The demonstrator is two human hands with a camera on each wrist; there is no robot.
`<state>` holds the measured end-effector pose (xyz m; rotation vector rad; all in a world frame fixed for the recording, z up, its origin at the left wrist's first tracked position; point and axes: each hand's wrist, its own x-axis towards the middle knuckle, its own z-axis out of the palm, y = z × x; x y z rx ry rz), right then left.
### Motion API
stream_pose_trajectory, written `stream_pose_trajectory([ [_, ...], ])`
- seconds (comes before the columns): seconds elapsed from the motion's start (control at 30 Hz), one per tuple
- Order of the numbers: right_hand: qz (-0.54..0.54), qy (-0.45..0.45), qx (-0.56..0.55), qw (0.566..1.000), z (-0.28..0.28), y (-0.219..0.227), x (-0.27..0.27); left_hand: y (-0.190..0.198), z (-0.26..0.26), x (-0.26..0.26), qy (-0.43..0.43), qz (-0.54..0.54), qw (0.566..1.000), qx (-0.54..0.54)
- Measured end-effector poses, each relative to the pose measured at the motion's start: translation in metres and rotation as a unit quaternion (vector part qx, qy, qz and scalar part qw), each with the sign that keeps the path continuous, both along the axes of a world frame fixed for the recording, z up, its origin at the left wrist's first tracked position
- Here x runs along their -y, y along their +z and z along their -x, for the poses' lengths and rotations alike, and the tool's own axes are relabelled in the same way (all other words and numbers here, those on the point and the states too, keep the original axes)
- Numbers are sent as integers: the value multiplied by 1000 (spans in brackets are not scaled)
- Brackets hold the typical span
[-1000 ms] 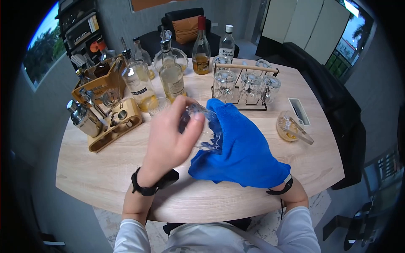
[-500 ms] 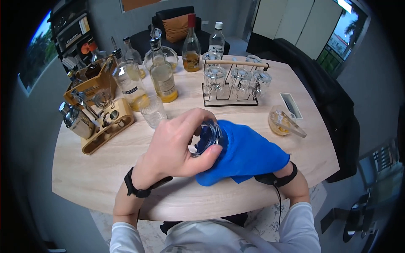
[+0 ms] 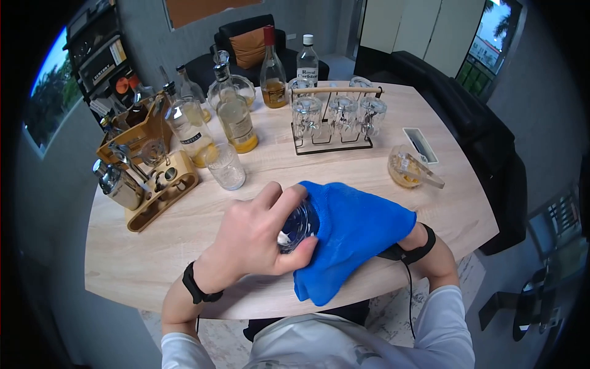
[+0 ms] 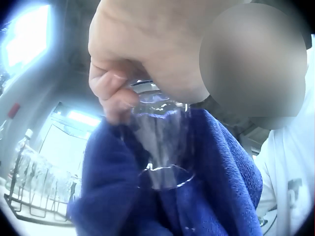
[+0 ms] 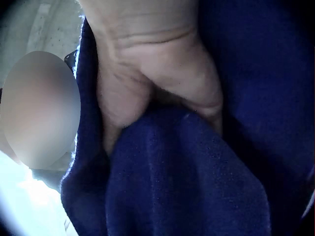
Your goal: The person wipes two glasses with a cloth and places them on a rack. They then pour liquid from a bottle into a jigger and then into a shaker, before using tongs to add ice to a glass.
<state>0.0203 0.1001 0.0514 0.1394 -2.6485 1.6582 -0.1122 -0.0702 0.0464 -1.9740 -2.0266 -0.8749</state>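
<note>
My left hand (image 3: 255,230) grips a clear drinking glass (image 3: 299,229) near one end, thumb and fingers curled about it. The other end of the glass points into a blue cloth (image 3: 353,230), whose folds surround it in the left wrist view. My right hand (image 5: 157,83) is under that cloth, with thumb and fingers around a bunched fold of it. From the head view the cloth hides this hand down to the wrist. Left of the glass, a second, patterned glass (image 3: 226,167) stands on the table.
A wire rack (image 3: 332,147) with a wooden handle holds several upturned glasses. Bottles (image 3: 236,120) stand at the back left, beside a wooden bar-tool stand (image 3: 141,215) with a metal shaker (image 3: 118,184). On the right are a glass bowl (image 3: 402,169) with tongs (image 3: 424,175) and a table inset (image 3: 420,145).
Both hands have come lower and nearer to me with the glass and cloth. The glass has turned, and the cloth's lower corner hangs further down. The patterned glass is now in plain sight.
</note>
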Motion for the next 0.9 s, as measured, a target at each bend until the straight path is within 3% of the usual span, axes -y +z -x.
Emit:
stream_pose_trajectory([
  [0.07, -126, -13, -67, 990, 2, 3, 5, -9, -2, -1, 11, -14, 1000, -17],
  [0.2, -184, -41, -185, 965, 3, 10, 20, -17, 8, 0, -15, -43, 997, 58],
  [0.3, -6, -13, -128, 992, 6, 5, 25, -17, 16, 3, -41, -85, 984, 148],
  [0.33, -4, -14, -128, 992, 4, 0, 25, -17, 19, 5, -77, -116, 973, 184],
  [0.4, 147, -33, -60, 987, -1, -2, 26, -15, 24, 7, -147, -178, 940, 251],
  [0.47, 196, -20, -26, 980, -8, 1, 25, -18, 18, 6, -132, -236, 911, 312],
  [0.53, 188, -4, 39, 981, -6, -12, 18, -25, 27, 9, -159, -231, 913, 297],
  [0.6, 188, -9, 35, 982, -5, -30, 15, -32, 31, 10, -164, -233, 914, 290],
  [0.7, 291, -22, 44, 956, -8, -30, 16, -20, 38, 6, -124, -160, 958, 204],
  [0.77, 112, -78, -88, 987, -15, -15, 18, -11, 35, 11, -102, -113, 965, 214],
  [0.8, 112, -77, -89, 987, -17, -12, 17, -9, 34, 12, -82, -68, 969, 224],
  [0.87, 110, -121, -83, 983, -20, -8, 15, -12, 22, 9, -94, -105, 953, 267],
  [0.9, 14, -130, -70, 989, -20, -4, 15, -5, 17, 15, -76, -35, 935, 345],
])
